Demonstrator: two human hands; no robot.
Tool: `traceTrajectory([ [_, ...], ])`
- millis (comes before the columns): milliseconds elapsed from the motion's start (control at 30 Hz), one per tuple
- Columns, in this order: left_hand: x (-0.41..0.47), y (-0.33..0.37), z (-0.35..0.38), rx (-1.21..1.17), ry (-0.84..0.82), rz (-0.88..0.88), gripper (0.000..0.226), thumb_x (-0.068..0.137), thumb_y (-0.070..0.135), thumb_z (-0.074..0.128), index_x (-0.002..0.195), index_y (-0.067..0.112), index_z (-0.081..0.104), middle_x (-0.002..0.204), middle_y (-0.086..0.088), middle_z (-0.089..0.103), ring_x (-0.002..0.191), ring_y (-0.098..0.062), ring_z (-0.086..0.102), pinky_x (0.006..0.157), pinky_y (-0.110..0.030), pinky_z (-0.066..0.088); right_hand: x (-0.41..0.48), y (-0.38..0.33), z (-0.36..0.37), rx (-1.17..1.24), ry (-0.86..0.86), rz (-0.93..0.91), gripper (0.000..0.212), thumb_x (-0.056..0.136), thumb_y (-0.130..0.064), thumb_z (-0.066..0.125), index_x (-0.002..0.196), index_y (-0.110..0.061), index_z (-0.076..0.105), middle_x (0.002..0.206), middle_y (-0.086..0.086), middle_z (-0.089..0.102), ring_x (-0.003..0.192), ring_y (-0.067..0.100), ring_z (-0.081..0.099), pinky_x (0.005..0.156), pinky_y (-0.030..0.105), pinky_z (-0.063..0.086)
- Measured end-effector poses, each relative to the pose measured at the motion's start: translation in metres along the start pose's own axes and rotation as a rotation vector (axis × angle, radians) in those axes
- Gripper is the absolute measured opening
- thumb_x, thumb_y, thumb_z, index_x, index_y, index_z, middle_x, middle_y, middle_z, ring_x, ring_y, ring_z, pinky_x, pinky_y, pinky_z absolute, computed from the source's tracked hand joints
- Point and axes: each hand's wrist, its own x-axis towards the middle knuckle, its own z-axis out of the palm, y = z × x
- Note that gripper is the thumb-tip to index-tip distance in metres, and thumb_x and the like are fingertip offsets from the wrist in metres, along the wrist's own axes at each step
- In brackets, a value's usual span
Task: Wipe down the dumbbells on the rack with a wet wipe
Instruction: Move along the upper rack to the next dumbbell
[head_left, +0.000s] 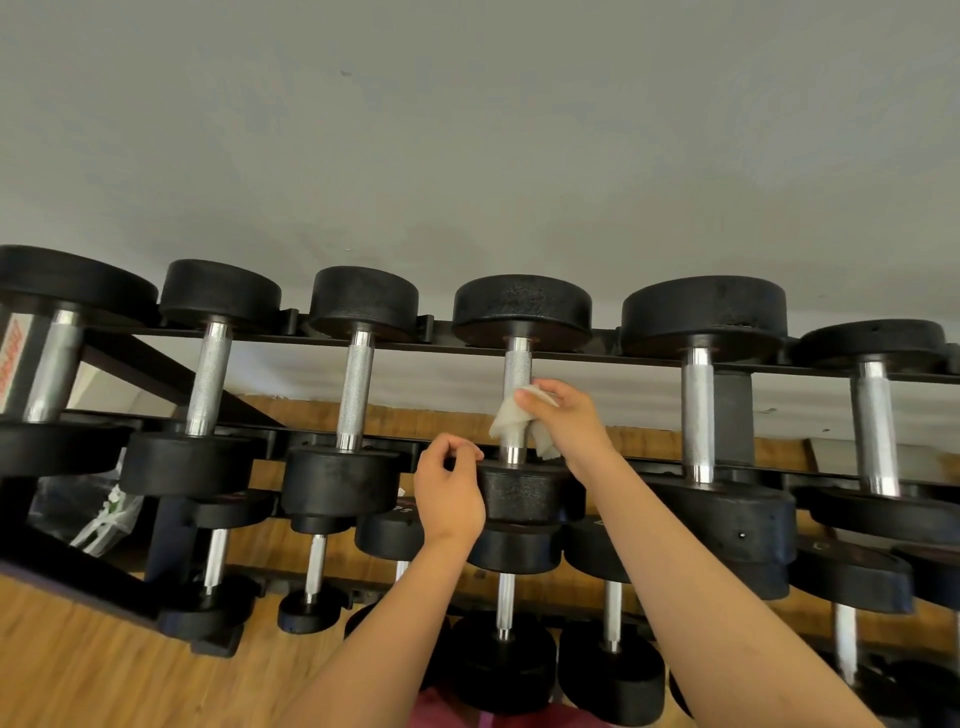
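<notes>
A black rack (467, 340) carries a top row of black dumbbells with chrome handles. My right hand (569, 415) grips a white wet wipe (509, 418) wrapped around the knurled handle (518, 364) of the fourth dumbbell from the left. My left hand (449, 491) rests with curled fingers on the near head (522, 493) of that same dumbbell, gripping its left edge. The far head (522, 306) sits on the back rail.
Neighbouring dumbbells stand close on both sides, one at the left (356, 384) and a larger one at the right (701, 415). A lower row of dumbbells (504, 608) lies beneath my arms. A grey wall rises behind, and wooden floor (78, 665) shows below left.
</notes>
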Motion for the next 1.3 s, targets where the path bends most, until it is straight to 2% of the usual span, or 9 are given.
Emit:
traceTrajectory([
  [67,0.000,0.000,0.000,-0.006,-0.004,0.003,0.024,0.093,0.004,0.050,0.071,0.012,0.059,0.073,0.003,0.060,0.077,-0.015,0.056,0.076,-0.032,0.046,0.000,-0.003,0.003,-0.020,-0.020,-0.003,0.025,0.088,-0.019,0.070,0.110,-0.012,0.062,0.099,-0.004,0.065,0.089,0.006,0.061,0.067,0.016,0.045],
  [233,0.001,-0.002,0.000,-0.011,-0.014,0.001,0.025,0.093,0.004,0.050,0.071,0.012,0.058,0.073,0.002,0.060,0.078,-0.017,0.057,0.077,-0.036,0.047,-0.006,0.002,-0.009,0.034,0.213,0.073,0.006,0.088,-0.018,0.070,0.084,-0.017,0.066,0.084,-0.002,0.062,0.081,0.014,0.055,0.070,0.025,0.046],
  [467,0.002,-0.003,0.000,-0.026,-0.013,-0.006,0.023,0.092,0.005,0.051,0.072,0.012,0.059,0.074,0.001,0.061,0.079,-0.018,0.058,0.078,-0.036,0.048,-0.008,0.010,-0.016,-0.151,-0.042,0.150,0.037,0.081,-0.025,0.077,0.114,-0.016,0.063,0.109,0.003,0.066,0.099,0.018,0.064,0.083,0.030,0.053],
  [567,0.001,-0.003,0.000,-0.033,-0.021,-0.004,0.023,0.092,0.005,0.051,0.072,0.012,0.058,0.074,0.000,0.060,0.078,-0.017,0.056,0.076,-0.032,0.046,-0.005,0.001,-0.009,-0.195,-0.089,0.199,0.029,0.083,-0.034,0.075,0.106,-0.020,0.065,0.106,0.003,0.068,0.099,0.020,0.064,0.091,0.036,0.052],
  [700,0.002,-0.004,0.000,-0.025,-0.018,-0.003,0.024,0.092,0.006,0.051,0.071,0.014,0.058,0.075,-0.001,0.060,0.080,-0.020,0.057,0.077,-0.037,0.047,-0.008,0.002,-0.003,-0.249,-0.066,0.115,0.019,0.084,-0.036,0.073,0.092,-0.019,0.068,0.097,0.001,0.070,0.090,0.015,0.064,0.074,0.026,0.050],
  [833,0.003,-0.007,0.000,-0.014,-0.014,-0.019,0.025,0.092,0.007,0.051,0.070,0.016,0.058,0.079,-0.002,0.062,0.085,-0.024,0.058,0.082,-0.044,0.049,-0.012,0.010,-0.008,-0.234,0.074,0.024,0.012,0.086,-0.028,0.072,0.079,-0.019,0.067,0.087,0.003,0.068,0.088,0.021,0.063,0.075,0.029,0.050],
  [1000,0.003,-0.006,0.000,-0.005,-0.014,-0.015,0.026,0.092,0.008,0.051,0.069,0.019,0.058,0.078,0.000,0.062,0.086,-0.025,0.058,0.084,-0.047,0.050,-0.012,0.005,-0.006,-0.372,-0.157,0.007,0.017,0.090,-0.032,0.066,0.095,-0.016,0.070,0.096,0.002,0.070,0.090,0.016,0.065,0.070,0.023,0.048],
  [1200,0.003,-0.006,0.000,-0.011,-0.012,-0.011,0.025,0.093,0.009,0.051,0.070,0.018,0.059,0.080,-0.003,0.062,0.086,-0.024,0.058,0.085,-0.047,0.050,-0.013,0.011,-0.008,-0.316,0.043,-0.046,0.029,0.088,-0.028,0.069,0.086,0.001,0.068,0.090,0.016,0.068,0.081,0.020,0.060,0.071,0.029,0.047],
  [1300,0.003,-0.004,0.000,-0.009,-0.012,-0.004,0.024,0.093,0.007,0.051,0.071,0.015,0.058,0.077,-0.002,0.062,0.084,-0.023,0.058,0.082,-0.043,0.049,-0.011,0.007,-0.009,-0.382,-0.090,-0.014,0.029,0.090,-0.034,0.066,0.093,-0.005,0.069,0.093,0.010,0.069,0.088,0.021,0.062,0.073,0.028,0.046],
])
